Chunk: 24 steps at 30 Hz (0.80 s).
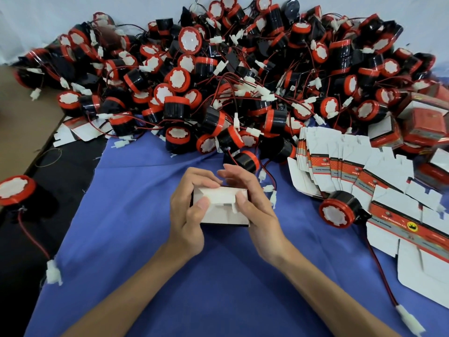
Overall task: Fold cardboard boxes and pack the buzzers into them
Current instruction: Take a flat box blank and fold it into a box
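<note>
Your left hand (187, 215) and right hand (257, 210) clamp the box (223, 212) — fingers (194, 181) curled round both ends, thumbs on flaps.

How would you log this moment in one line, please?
step: folding box | left hand: grips box | right hand: grips box | buzzers: piled behind | flat boxes: right

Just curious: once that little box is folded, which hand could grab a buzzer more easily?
Probably the right hand: a loose buzzer lies just beyond its fingers, while the left hand curls its fingers round the box, steadying it.
</note>
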Each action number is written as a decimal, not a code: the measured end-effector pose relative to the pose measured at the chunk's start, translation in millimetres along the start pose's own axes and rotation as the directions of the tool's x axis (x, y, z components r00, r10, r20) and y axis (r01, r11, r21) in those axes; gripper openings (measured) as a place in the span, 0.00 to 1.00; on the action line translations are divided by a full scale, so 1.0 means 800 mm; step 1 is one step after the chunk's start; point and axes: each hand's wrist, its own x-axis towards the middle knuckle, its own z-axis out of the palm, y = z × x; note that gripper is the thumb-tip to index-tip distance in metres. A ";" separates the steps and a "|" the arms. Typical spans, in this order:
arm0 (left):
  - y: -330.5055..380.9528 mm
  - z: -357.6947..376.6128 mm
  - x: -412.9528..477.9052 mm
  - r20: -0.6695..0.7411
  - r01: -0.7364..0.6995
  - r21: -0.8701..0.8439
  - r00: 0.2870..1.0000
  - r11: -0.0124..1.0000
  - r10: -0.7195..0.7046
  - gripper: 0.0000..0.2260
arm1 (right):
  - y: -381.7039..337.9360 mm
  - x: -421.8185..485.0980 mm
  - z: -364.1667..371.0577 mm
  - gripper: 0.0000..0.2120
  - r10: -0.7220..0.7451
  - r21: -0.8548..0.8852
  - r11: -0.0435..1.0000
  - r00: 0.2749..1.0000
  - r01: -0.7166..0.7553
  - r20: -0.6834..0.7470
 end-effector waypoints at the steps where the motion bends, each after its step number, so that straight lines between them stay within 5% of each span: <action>1: 0.001 0.000 0.001 -0.011 0.019 -0.014 1.000 1.000 -0.019 0.09 | 0.000 0.000 -0.001 0.19 0.015 0.018 1.000 0.999 -0.015 0.028; 12: 0.010 0.001 0.001 0.145 -0.036 0.107 0.989 0.994 0.021 0.08 | 0.002 -0.001 -0.002 0.25 0.018 -0.030 0.999 0.999 -0.019 -0.036; 24: 0.019 0.004 0.003 0.128 0.140 0.147 0.979 0.979 -0.159 0.09 | 0.006 0.004 -0.003 0.16 -0.035 -0.138 0.990 0.990 0.015 -0.137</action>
